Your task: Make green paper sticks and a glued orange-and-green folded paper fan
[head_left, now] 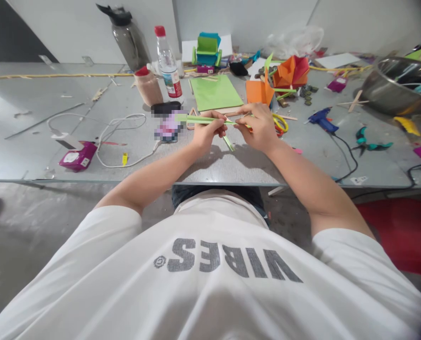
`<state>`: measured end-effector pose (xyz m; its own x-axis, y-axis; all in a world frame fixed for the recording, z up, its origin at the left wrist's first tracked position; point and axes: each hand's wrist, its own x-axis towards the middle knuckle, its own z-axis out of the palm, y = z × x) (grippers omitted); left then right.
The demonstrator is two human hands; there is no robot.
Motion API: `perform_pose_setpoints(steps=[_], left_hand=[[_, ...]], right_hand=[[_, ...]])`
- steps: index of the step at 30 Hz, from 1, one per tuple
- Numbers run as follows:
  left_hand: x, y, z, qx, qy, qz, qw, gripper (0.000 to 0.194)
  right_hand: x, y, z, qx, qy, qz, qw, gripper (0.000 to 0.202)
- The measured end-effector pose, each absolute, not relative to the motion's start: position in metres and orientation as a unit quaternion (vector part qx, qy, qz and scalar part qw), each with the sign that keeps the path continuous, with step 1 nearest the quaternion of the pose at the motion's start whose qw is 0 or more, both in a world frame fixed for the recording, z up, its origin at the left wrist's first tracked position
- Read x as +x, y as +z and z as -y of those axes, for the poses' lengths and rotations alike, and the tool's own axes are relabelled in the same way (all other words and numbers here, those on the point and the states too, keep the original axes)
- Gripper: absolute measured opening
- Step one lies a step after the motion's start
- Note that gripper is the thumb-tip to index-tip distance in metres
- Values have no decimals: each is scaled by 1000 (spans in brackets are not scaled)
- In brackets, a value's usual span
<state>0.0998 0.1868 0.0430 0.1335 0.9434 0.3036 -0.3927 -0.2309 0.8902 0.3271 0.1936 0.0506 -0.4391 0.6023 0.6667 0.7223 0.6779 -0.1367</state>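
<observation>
My left hand (207, 132) pinches a folded light green paper strip (196, 120) over the front of the table. My right hand (258, 126) has its fingertips closed at the strip's right end. Below the hands, another narrow green piece (228, 143) slants down; whether it joins the strip I cannot tell. Scissors with yellow and orange handles (282, 123) lie behind my right hand, partly hidden by it. A green paper sheet (215, 93) rests on the table beyond both hands, and a folded orange paper piece (260, 92) is close to its right.
A blurred phone (168, 127) with a white cable lies left of my hands. A water bottle (169, 71) and a dark flask (130, 45) stand behind. To the right are a blue glue gun (323, 120), teal-handled pliers (371, 144) and a metal bowl (380, 89).
</observation>
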Motion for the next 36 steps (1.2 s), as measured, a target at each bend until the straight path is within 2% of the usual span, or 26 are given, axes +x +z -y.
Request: perform_pose_setpoints(steps=[5, 10, 12, 16, 21, 27, 32, 35, 36], left_hand=[[101, 40, -188, 502, 596, -284, 559, 23], [99, 44, -188, 507, 605, -285, 545, 22], [97, 44, -190, 509, 611, -285, 535, 21], [94, 41, -200, 512, 628, -297, 506, 22], [93, 35, -203, 554, 671, -284, 404, 20], [92, 31, -187, 656, 655, -269, 260, 28], [92, 29, -177, 768, 573, -229, 169, 24], [92, 27, -178, 794, 538, -223, 174, 16], [92, 26, -180, 801, 520, -221, 198, 20]], right_hand=[[326, 51, -195, -399, -68, 830, 384, 65], [337, 54, -198, -409, -111, 826, 371, 80], [343, 52, -200, -430, -134, 812, 372, 80], [350, 49, -198, -464, -130, 758, 439, 82], [339, 54, -196, -474, 100, 681, 550, 64], [318, 68, -197, -439, 409, 576, 556, 61], [312, 78, -194, -457, 514, 477, 547, 71], [315, 81, -194, -455, 540, 452, 545, 71], [316, 82, -195, -452, 545, 449, 546, 71]])
